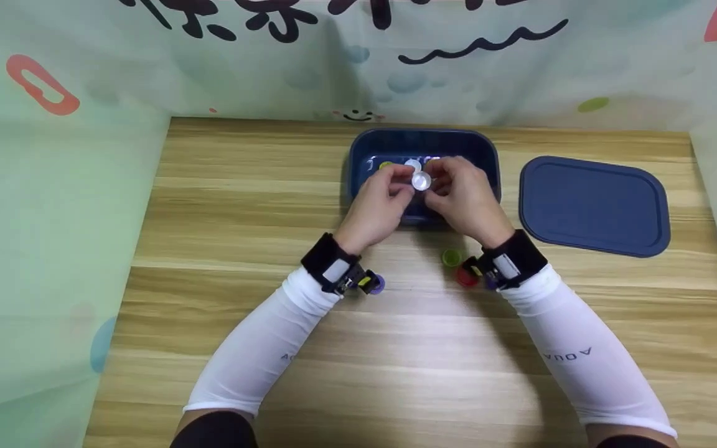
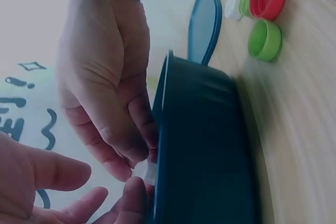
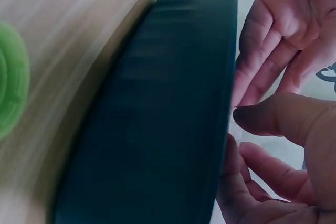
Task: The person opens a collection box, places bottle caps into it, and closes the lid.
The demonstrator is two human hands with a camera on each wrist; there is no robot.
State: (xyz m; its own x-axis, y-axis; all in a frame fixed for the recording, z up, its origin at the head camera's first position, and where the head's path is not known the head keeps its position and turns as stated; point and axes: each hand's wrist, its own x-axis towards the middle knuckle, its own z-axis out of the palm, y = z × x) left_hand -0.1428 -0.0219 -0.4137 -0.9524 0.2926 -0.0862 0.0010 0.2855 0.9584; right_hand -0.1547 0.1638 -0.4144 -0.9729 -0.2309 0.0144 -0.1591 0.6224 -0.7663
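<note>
Both hands meet over the near rim of the dark blue tub, and from my seat I read the left hand and the right hand as pinching one small white cap between their fingertips. My left-wrist view shows that cap just at the tub's edge, with fingers curled around it. My right-wrist view shows the tub wall and fingers beside it, but the cap itself is hidden there.

Nearest me on the counter are loose caps by the wrists: a red cap and a green cap just beside the right wrist, and a purple cap by the left. White sleeves cover both forearms.

Farther back, inside the tub, I make out another white cap and something yellowish. The tub's flat blue lid lies on the counter to the right, well apart from the hands.
</note>
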